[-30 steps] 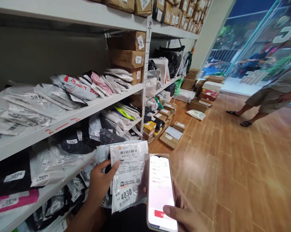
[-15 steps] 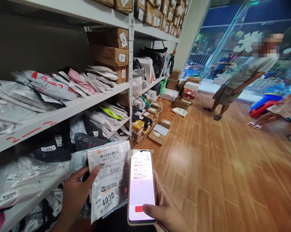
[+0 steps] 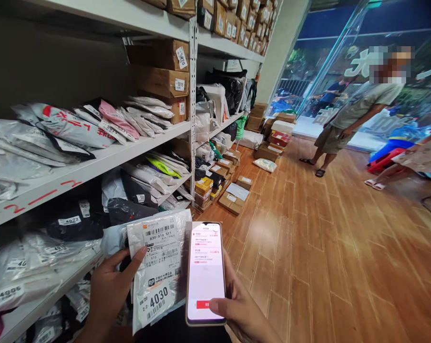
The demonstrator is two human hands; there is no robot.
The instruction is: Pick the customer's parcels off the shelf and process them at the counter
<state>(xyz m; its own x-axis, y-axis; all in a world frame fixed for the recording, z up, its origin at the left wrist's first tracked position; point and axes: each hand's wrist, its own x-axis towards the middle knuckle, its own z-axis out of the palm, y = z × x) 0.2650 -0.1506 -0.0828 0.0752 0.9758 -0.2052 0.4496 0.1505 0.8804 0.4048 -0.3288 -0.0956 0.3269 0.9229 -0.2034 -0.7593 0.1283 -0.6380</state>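
My left hand (image 3: 108, 286) grips a clear plastic parcel bag (image 3: 158, 267) by its left edge, thumb on its white shipping label marked 4030. My right hand (image 3: 242, 309) holds a smartphone (image 3: 205, 271) upright just right of the bag, thumb on a red button low on the lit screen. Both sit low in the view, in front of the lower shelf.
White metal shelving (image 3: 94, 164) on the left carries many labelled mailer bags and cardboard boxes (image 3: 165, 81). More boxes (image 3: 233, 200) lie on the wooden floor by the shelf. A person (image 3: 347, 124) stands near the glass front; another person's legs (image 3: 383, 178) show at right.
The view has swung right since a second ago, bringing the standing person into sight. The bag and phone stay in my hands; the phone's screen now lists different lines.
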